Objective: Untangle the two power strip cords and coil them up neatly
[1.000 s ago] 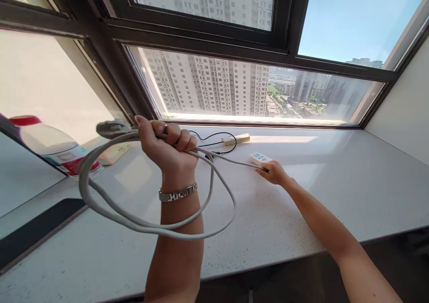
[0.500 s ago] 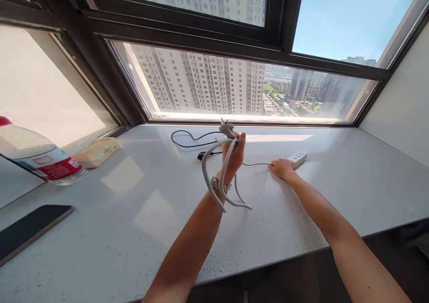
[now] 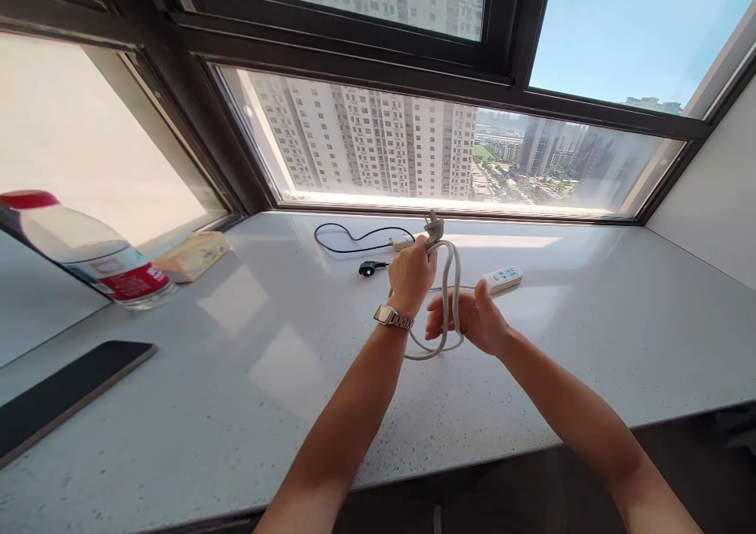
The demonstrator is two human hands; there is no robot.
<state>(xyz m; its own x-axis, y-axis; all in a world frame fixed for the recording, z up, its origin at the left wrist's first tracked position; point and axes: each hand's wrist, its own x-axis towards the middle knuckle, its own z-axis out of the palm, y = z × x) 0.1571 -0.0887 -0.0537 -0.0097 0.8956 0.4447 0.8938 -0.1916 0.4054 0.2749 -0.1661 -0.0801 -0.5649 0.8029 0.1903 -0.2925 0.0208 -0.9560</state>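
Note:
My left hand (image 3: 412, 276), with a watch (image 3: 393, 317) on its wrist, is closed round a white power cord (image 3: 444, 298) just below its plug (image 3: 434, 225). The plug's prongs point up. Loops of the cord hang down to the right of that hand. My right hand (image 3: 476, 317) is beside the loops with its fingers stretched out and the palm partly turned up, the cord passing in front of it. Just beyond the right hand lies the white power strip (image 3: 502, 279) on the counter, its sockets facing up.
Behind my left hand lie a black cable (image 3: 354, 239) and a black plug (image 3: 372, 268). To the left are a large bottle (image 3: 112, 254), a tissue pack (image 3: 194, 256) and a dark phone-like slab (image 3: 76, 388). The counter (image 3: 236, 439) ends at the window behind.
My right hand has left the cord by the power strip and come left to the loops, its fingers opening. The left hand has turned, and the loops now hang to its right.

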